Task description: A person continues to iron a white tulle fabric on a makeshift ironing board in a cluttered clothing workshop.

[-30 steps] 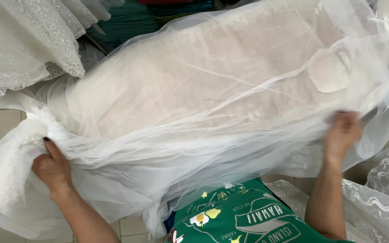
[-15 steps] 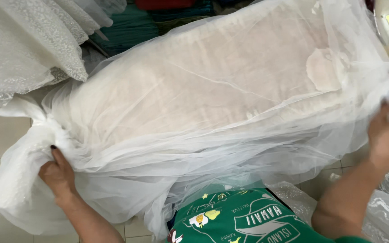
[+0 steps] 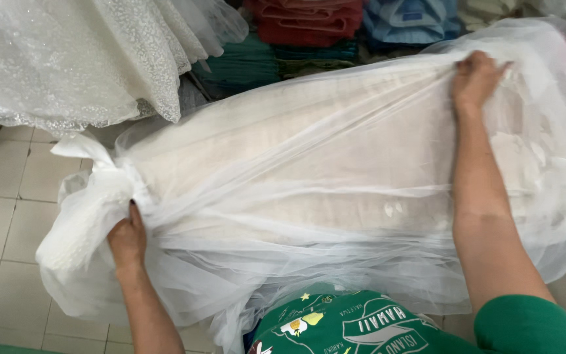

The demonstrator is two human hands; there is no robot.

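We see a long bundle of folded cream fabric (image 3: 335, 157) wrapped in sheer white tulle (image 3: 309, 249), filling the middle of the frame. Its long axis runs from the lower left up toward the upper right, with the knotted, gathered end of the tulle (image 3: 93, 167) pointing to the left edge and the wider end running out past the right edge.

Our left hand (image 3: 128, 239) sits at the lower left, at the gathered end — the fingers are tucked into the folds of the tulle, closed on a handful of it, though the fingertips themselves are hidden in the cloth. Our right hand (image 3: 476, 78) reaches across the bundle to its far side in the upper right, with the fingers curled down and pinching the tulle, so that creases fan out from the grip.

In the upper left hangs white sequinned lace (image 3: 73, 59), its lower edge draping just over the bundle's far left corner. Behind the bundle, at top centre, stand stacks of folded cloth — red (image 3: 302, 19), teal (image 3: 257, 62) and blue (image 3: 407, 19). A tiled floor (image 3: 1, 196) shows at the left. At the bottom of the frame our green printed shirt (image 3: 355, 324) and green sleeve (image 3: 525, 328) lie just under the hanging tulle.
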